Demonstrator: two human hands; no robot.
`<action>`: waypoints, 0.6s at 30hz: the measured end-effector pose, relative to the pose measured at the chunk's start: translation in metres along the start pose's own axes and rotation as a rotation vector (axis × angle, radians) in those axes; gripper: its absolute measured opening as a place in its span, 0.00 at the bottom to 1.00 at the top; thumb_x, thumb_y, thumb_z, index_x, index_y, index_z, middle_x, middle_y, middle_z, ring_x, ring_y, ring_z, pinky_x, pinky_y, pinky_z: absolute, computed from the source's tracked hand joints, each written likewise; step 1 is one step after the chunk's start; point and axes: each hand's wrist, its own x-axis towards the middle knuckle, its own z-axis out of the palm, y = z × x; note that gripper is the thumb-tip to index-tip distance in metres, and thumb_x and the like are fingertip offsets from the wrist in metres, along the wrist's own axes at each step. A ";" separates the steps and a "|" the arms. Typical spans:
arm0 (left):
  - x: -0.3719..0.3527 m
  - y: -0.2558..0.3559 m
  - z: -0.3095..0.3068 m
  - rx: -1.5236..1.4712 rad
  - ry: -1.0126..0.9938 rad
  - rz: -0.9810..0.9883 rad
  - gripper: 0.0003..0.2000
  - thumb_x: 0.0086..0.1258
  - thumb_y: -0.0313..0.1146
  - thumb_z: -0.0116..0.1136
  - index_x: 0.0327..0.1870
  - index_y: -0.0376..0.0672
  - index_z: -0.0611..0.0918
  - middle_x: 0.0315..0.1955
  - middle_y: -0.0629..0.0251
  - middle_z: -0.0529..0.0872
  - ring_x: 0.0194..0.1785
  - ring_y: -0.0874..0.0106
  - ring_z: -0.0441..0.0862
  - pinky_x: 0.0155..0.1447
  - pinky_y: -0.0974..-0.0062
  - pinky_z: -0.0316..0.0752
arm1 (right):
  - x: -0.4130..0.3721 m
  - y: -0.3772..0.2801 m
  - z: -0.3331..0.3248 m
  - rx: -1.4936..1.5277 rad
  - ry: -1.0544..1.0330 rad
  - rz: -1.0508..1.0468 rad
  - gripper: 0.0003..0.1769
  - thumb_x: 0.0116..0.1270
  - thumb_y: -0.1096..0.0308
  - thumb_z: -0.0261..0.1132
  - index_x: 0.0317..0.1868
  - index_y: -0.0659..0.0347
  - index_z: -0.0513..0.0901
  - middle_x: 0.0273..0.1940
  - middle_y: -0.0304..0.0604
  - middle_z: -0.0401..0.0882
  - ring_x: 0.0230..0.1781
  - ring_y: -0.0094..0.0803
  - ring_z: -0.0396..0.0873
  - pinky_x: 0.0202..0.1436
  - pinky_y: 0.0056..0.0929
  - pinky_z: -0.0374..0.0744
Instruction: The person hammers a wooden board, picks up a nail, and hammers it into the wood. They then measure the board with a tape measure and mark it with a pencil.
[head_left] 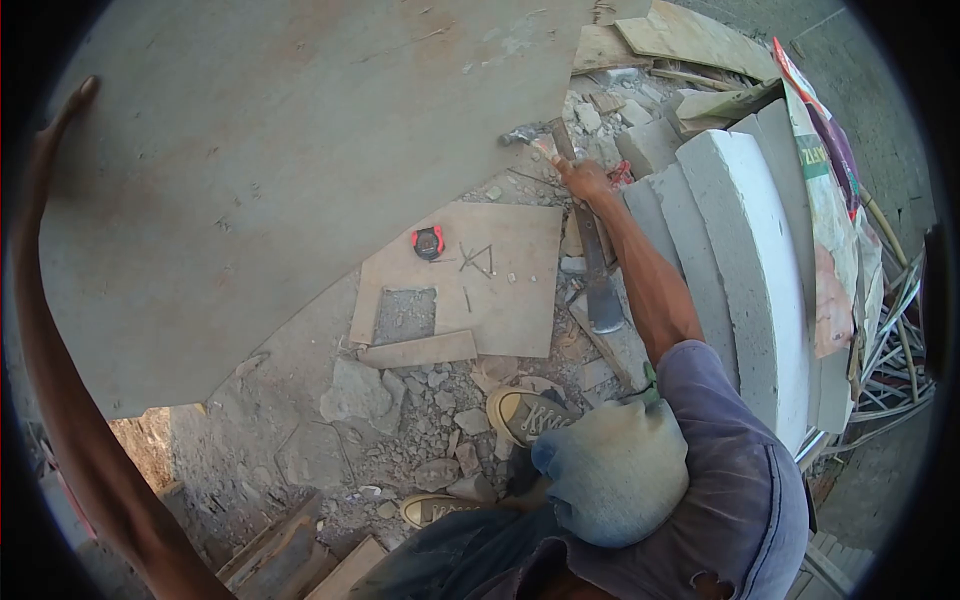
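A large grey-brown board [330, 150] fills the upper left, tilted over the ground. At its far left edge is my left hand [72, 105], a digit lying on the face and the other fingers hidden; it appears to grip the edge. My right hand [582, 178] is closed around the handle of a claw hammer [525, 133], whose metal head points left near the board's right edge. Below that hand lies a long dark tool [592, 260] with a broad metal end. A smaller plywood piece [510, 250] with a square cut-out carries a red and black tape measure [428, 243] and several nails [482, 262].
Concrete slabs [745, 250] stack up at the right, with a printed sack [825, 200] beside them. Rubble [440, 410] covers the ground around my shoes [525, 415]. Wood planks [690, 45] lie at the top right, and timber [285, 550] lies at the lower left.
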 end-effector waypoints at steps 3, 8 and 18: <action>0.000 -0.009 0.005 0.038 0.185 0.166 0.54 0.48 0.76 0.62 0.61 0.29 0.76 0.50 0.40 0.82 0.52 0.52 0.84 0.63 0.59 0.74 | 0.001 0.002 0.000 0.012 -0.005 -0.034 0.41 0.68 0.33 0.55 0.26 0.71 0.82 0.18 0.51 0.78 0.22 0.42 0.81 0.34 0.43 0.78; -0.029 0.018 -0.017 -0.009 0.276 0.215 0.52 0.47 0.74 0.65 0.58 0.29 0.78 0.45 0.43 0.84 0.49 0.54 0.86 0.60 0.61 0.76 | 0.005 0.007 -0.001 -0.088 0.010 0.022 0.41 0.68 0.34 0.54 0.22 0.70 0.82 0.17 0.53 0.78 0.22 0.43 0.82 0.35 0.43 0.79; -0.051 0.033 -0.031 -0.125 0.133 0.166 0.49 0.48 0.76 0.62 0.61 0.39 0.77 0.42 0.48 0.86 0.44 0.57 0.87 0.55 0.64 0.77 | -0.018 0.028 0.022 -0.109 0.134 0.052 0.46 0.69 0.31 0.49 0.24 0.74 0.83 0.19 0.58 0.80 0.27 0.50 0.85 0.40 0.44 0.80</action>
